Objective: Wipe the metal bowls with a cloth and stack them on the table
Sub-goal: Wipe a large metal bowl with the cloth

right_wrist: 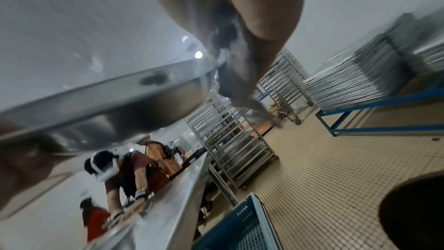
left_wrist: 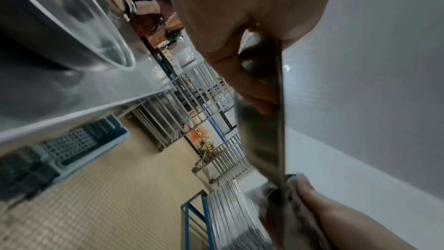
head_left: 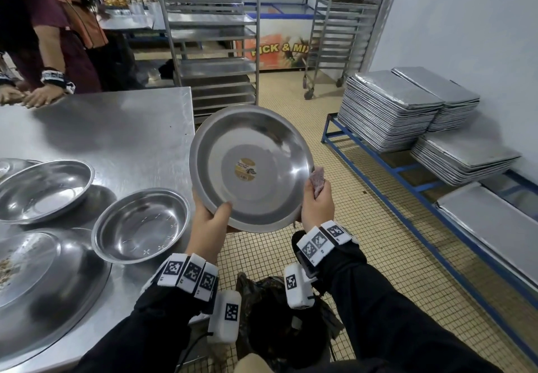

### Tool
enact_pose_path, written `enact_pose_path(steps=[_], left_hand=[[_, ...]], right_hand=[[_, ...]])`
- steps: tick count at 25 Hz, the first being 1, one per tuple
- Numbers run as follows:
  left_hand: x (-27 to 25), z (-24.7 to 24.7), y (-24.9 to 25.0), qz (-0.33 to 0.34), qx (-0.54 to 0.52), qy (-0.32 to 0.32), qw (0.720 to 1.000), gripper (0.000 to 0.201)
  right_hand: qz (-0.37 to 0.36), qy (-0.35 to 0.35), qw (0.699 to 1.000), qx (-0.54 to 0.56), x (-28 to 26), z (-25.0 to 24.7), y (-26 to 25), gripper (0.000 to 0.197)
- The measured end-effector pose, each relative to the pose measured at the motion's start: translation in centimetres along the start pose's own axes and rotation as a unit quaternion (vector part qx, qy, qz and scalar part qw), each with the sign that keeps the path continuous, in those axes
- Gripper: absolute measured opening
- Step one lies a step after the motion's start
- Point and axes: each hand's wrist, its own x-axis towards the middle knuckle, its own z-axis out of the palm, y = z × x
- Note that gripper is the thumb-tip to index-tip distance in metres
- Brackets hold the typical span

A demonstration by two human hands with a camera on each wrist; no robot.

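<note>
I hold a wide, shallow metal bowl [head_left: 251,166] tilted toward me, out past the table's right edge, with a round gold sticker at its centre. My left hand [head_left: 211,220] grips its lower left rim, thumb inside and fingers behind. My right hand [head_left: 316,198] pinches a greyish-pink cloth [head_left: 318,180] against the bowl's right rim. In the left wrist view the bowl [left_wrist: 264,130] shows edge-on, the cloth [left_wrist: 298,197] wrapped over its far rim. In the right wrist view the cloth [right_wrist: 238,75] hangs over the bowl's rim [right_wrist: 120,92]. More metal bowls [head_left: 141,224] [head_left: 43,189] lie on the steel table [head_left: 116,128].
A large round metal tray [head_left: 43,291] with crumbs sits at the table's near left. A person's hands [head_left: 32,97] rest on the far left edge. Tray racks [head_left: 215,38] stand behind, stacked baking sheets [head_left: 390,108] on a blue frame at right. A black bin bag [head_left: 279,323] sits below.
</note>
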Motion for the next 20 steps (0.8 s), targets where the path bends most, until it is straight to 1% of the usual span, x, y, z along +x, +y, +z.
enact_pose_path(steps=[2, 3, 5, 6, 7, 9, 11, 12, 13, 14, 16, 18, 19, 20], left_hand=[[0.5, -0.4, 0.2, 0.007, 0.017, 0.023, 1.000, 0.053], [0.8, -0.7, 0.3, 0.007, 0.029, 0.032, 0.999, 0.051], [1.2, -1.3, 0.2, 0.004, 0.056, 0.046, 0.997, 0.043], [1.3, -1.6, 0.1, 0.005, 0.067, 0.048, 0.997, 0.041], [1.4, -1.7, -0.1, 0.006, 0.075, 0.045, 0.996, 0.039], [1.3, -1.7, -0.2, 0.011, 0.082, 0.040, 0.996, 0.032], [1.4, -1.4, 0.0, 0.033, 0.091, 0.036, 0.995, 0.026], [1.4, -1.2, 0.3, 0.043, 0.093, 0.034, 0.994, 0.025], [1.5, -1.1, 0.6, 0.048, 0.094, 0.032, 0.994, 0.023], [1.6, -1.1, 1.0, 0.053, 0.092, 0.028, 0.994, 0.022], [1.8, -1.4, 1.6, 0.063, 0.095, 0.020, 0.993, 0.022], [1.8, -1.8, 1.9, 0.073, 0.102, 0.007, 0.992, 0.023], [1.8, -2.0, 2.1, 0.075, 0.101, 0.008, 0.992, 0.022], [1.8, -2.0, 2.2, 0.076, 0.094, 0.014, 0.993, 0.022]], right_hand=[[0.037, -0.068, 0.997, -0.014, 0.1, -0.1, 0.9, 0.024], [0.043, -0.081, 0.994, -0.053, 0.2, -0.1, 1.6, 0.023], [0.022, -0.083, 0.983, -0.162, 0.3, 0.3, 2.4, 0.024], [0.001, -0.101, 0.980, -0.172, -0.1, 0.6, 2.4, 0.022], [-0.022, -0.138, 0.977, -0.164, -1.0, 0.7, 1.8, 0.025], [-0.077, -0.232, 0.955, -0.168, -3.4, 1.4, 1.0, 0.039], [-0.178, -0.309, 0.912, -0.204, -6.4, 2.4, 0.5, 0.040], [-0.231, -0.336, 0.888, -0.213, -7.5, 2.8, 1.0, 0.044], [-0.266, -0.356, 0.867, -0.226, -8.2, 3.0, 1.5, 0.051], [-0.287, -0.359, 0.853, -0.247, -8.2, 2.9, 2.0, 0.056], [-0.301, -0.329, 0.835, -0.324, -6.4, 2.4, 3.3, 0.069], [-0.279, -0.290, 0.823, -0.400, -4.5, 1.3, 3.4, 0.085], [-0.270, -0.287, 0.820, -0.415, -4.0, 1.0, 3.0, 0.088], [-0.269, -0.287, 0.823, -0.410, -3.9, 1.0, 2.6, 0.088]])
